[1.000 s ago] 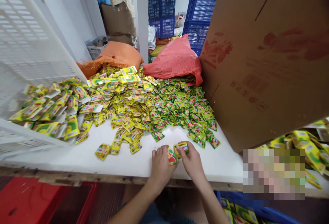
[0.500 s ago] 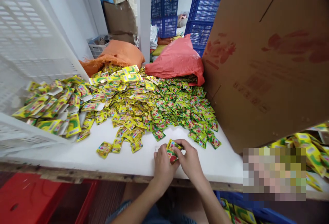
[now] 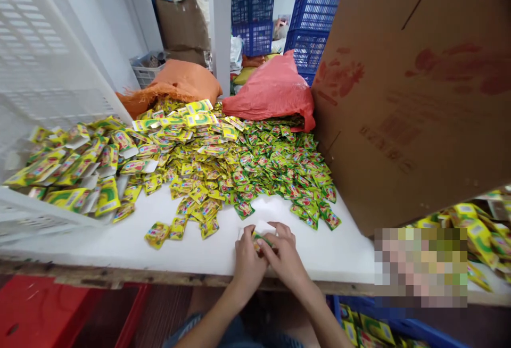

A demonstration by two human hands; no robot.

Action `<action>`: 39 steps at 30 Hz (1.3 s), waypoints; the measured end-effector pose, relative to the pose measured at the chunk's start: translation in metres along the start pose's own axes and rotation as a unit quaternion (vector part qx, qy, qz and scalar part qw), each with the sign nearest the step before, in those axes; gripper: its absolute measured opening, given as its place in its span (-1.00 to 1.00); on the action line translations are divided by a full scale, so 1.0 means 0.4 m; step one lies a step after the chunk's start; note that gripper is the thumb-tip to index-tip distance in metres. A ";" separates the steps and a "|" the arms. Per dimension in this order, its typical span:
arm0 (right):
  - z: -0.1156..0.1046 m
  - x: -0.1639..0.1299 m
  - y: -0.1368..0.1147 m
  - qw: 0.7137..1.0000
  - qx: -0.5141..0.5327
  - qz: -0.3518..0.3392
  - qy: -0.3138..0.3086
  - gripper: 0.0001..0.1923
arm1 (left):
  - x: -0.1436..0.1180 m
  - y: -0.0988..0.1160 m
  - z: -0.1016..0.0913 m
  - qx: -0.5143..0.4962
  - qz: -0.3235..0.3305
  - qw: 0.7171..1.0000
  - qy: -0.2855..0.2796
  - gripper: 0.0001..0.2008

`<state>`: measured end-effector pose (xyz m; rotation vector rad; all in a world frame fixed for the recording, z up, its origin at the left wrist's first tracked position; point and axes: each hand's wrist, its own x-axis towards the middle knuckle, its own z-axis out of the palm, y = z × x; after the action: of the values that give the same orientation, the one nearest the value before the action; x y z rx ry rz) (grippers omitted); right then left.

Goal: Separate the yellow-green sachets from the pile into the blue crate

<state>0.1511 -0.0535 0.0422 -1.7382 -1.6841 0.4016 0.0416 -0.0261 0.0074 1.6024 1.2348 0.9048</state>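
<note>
Just above the table's front edge, my two hands meet around a small printed carton [image 3: 263, 227] whose white flap stands up between them. A green and yellow sachet [image 3: 257, 240] shows at the carton, partly covered by my fingers. My left hand [image 3: 248, 257] is closed around the carton's left side. My right hand [image 3: 284, 255] is closed too, its thumb pressed on the sachet and its fingers curled behind the flap. Ahead lie heaps of yellow sachets [image 3: 199, 193] and green sachets [image 3: 279, 170]. Flat yellow cartons with open white ends [image 3: 107, 196] pile up at the left.
An orange sack [image 3: 187, 79] and a red sack [image 3: 271, 90] lie behind the heaps. A white plastic crate [image 3: 51, 215] stands left, a large cardboard box [image 3: 399, 124] right. Below are a red stool [image 3: 40, 305] and a blue crate [image 3: 335, 308]. A blurred patch hides part of the right side.
The sachet that showed plainly between my hands is now mostly covered by my fingers, and a white carton flap has come into sight. My right hand has moved slightly left and down.
</note>
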 end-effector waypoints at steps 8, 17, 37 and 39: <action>0.016 -0.016 0.009 0.958 0.267 0.058 0.085 -0.83 | -0.001 0.004 -0.047 -0.181 -0.015 0.983 -0.029 -0.51; 0.022 -0.057 0.049 0.939 0.306 0.101 0.121 -0.78 | 0.003 -0.012 -0.031 -0.192 0.022 0.976 -0.101 -0.59; 0.022 -0.038 0.054 0.957 0.275 0.047 0.076 -0.81 | 0.023 0.006 -0.074 -0.165 0.089 0.971 -0.147 -0.74; 0.005 -0.042 0.044 0.964 0.256 0.024 0.065 -0.83 | 0.022 0.016 -0.078 -0.139 0.109 0.974 -0.140 -0.85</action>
<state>0.1613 -0.0682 0.0253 -1.3875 -1.2990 0.6650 0.0170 -0.0117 0.0243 1.5920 0.7137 0.9044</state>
